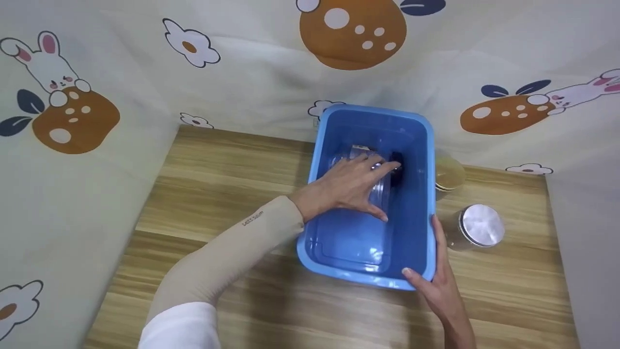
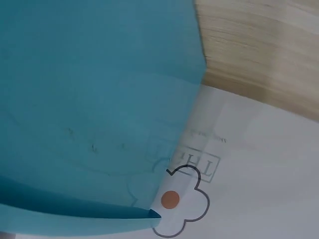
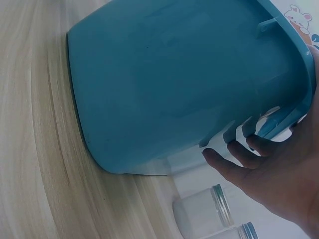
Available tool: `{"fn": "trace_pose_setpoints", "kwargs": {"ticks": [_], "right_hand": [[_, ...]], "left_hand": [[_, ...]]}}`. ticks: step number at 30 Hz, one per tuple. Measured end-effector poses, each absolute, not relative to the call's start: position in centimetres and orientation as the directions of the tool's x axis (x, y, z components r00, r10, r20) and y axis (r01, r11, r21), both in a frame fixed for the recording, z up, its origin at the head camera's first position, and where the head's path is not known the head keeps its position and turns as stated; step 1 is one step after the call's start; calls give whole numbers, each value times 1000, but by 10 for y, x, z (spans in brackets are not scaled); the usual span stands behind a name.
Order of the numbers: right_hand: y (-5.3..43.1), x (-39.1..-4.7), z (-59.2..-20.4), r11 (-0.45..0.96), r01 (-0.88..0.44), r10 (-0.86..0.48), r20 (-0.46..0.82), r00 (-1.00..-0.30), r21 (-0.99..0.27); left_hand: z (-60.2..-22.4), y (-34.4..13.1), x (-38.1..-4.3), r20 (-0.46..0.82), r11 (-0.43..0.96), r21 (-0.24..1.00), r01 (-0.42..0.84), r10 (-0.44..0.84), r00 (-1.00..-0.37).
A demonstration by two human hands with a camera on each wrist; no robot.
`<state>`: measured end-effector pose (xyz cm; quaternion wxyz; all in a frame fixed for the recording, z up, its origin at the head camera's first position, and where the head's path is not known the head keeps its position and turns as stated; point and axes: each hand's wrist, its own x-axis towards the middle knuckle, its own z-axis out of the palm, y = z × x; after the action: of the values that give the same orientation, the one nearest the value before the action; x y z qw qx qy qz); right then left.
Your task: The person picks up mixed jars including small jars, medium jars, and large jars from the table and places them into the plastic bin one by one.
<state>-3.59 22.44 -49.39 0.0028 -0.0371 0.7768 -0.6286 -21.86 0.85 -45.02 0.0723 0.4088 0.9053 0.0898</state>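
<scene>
A blue plastic bin (image 1: 339, 242) stands on the wooden surface with its mouth facing up. My left hand (image 1: 351, 182) is inside it, fingers spread and thumb held apart, over a clear plastic container (image 1: 380, 196) partly hidden beneath the hand. Beside the fingertips lies a small dark object (image 1: 397, 179) against the bin's right side. At the near right corner my right hand (image 1: 443, 281) grips the bin, thumb over the rim and fingers along the outer wall. The right wrist view shows the fingers (image 3: 244, 157) on that wall. In the left wrist view the hand is hidden.
Right of the bin stands a jar with a silver lid (image 1: 483, 225). Behind it, close to the bin wall, is another jar with a yellowish top (image 1: 449, 173). A printed cloth (image 1: 252, 72) with rabbits and flowers hangs around the wooden surface (image 1: 218, 169).
</scene>
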Motion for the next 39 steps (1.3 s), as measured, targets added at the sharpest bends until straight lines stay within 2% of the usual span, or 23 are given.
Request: {"fn": "trace_pose_setpoints", "kwargs": {"ticks": [6, 16, 21, 39], "right_hand": [[223, -36, -495, 210, -49, -52, 39, -998, -976], [222, -37, -494, 217, -47, -60, 35, -998, -975], [224, -36, -496, 217, -88, -65, 76, -995, -972], [224, -36, -494, 252, -35, -50, 23, -998, -967]], "left_hand": [[-450, 12, -218, -173, 653, 223, 724, 757, -630], [-438, 17, -220, -291, 686, 152, 711, 719, -631], [-438, 21, -219, -293, 690, 147, 709, 715, -635], [-461, 30, -216, -246, 683, 192, 705, 729, -639]]}}
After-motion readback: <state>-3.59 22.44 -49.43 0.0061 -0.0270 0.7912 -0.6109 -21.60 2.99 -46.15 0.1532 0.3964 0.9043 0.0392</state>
